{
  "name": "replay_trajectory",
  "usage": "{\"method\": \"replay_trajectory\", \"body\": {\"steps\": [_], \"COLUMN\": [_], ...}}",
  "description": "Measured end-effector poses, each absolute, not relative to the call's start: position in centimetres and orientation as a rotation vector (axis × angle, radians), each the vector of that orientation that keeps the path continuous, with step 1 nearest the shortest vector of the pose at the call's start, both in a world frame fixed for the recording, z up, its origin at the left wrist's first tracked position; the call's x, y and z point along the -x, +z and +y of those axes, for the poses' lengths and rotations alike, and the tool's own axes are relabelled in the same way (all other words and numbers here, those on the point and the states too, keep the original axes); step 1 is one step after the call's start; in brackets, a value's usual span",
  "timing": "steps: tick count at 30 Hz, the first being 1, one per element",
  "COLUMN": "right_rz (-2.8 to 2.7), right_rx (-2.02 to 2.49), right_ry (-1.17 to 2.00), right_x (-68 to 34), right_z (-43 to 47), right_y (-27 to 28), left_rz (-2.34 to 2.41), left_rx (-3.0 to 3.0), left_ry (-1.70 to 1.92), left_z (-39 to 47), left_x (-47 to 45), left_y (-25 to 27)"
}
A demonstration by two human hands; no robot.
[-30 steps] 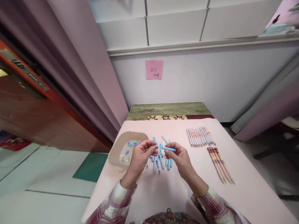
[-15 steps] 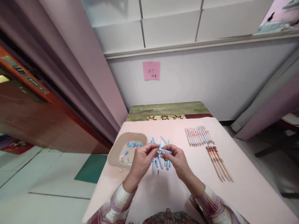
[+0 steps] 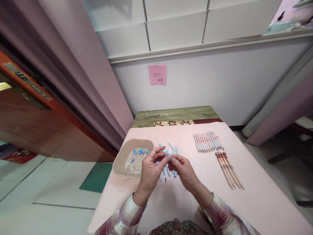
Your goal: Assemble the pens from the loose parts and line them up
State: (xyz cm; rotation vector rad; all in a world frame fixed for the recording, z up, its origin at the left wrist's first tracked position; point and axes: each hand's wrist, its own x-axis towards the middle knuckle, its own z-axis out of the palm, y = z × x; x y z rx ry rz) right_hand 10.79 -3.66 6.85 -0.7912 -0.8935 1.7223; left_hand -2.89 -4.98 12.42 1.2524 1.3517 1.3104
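Blue pen piece pinched between both hands, above the pile

We see the blue pen piece (image 3: 169,157) at the fingertips, over the middle of the table. Left hand (image 3: 152,168): thumb and a finger on the piece, forefinger lifted away. Right hand (image 3: 184,170): thumb and fingertips closed on it too; exact grip partly hidden.

Versus half a second ago: the piece showed lengthwise, sticking out along the right fingers; now we get only a short blue bit, the rest behind the fingers. The left forefinger has come up. Rows and tray look unmoved on the table; our view drifted slightly.

Under the hands: a loose pile of blue and white pen parts (image 3: 168,172), crossing each other, partly blocked by the fingers. To the left, a beige tray (image 3: 119,160) with blue caps (image 3: 140,151) and small clear or white bits; the left hand covers its right edge. To the right, well apart: a row of pale pens (image 3: 207,142), then a group of wood-coloured pens (image 3: 227,169) just nearer us. All on a pink tablecloth (image 3: 207,202). Pink note (image 3: 157,75) on the wall behind.
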Motion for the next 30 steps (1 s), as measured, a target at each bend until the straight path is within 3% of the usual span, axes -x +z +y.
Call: {"method": "replay_trajectory", "body": {"steps": [9,25,30], "right_rz": [-0.910,-1.169,-1.215], "right_rx": [0.932,0.881,0.938], "right_ry": [1.464,1.462,1.447], "right_x": [-12.3,-11.1,-11.4], "right_z": [-3.3,-4.1,-4.3], "right_y": [7.3,6.0,5.2], "left_rz": [1.411,1.454,1.429], "left_rx": [-1.214,-1.385,-1.599], "left_ry": [1.425,1.334,1.095], "left_z": [-4.4,-5.8,-4.9], "left_x": [3.7,2.1,6.0], "left_y": [12.2,10.8,11.1]}}
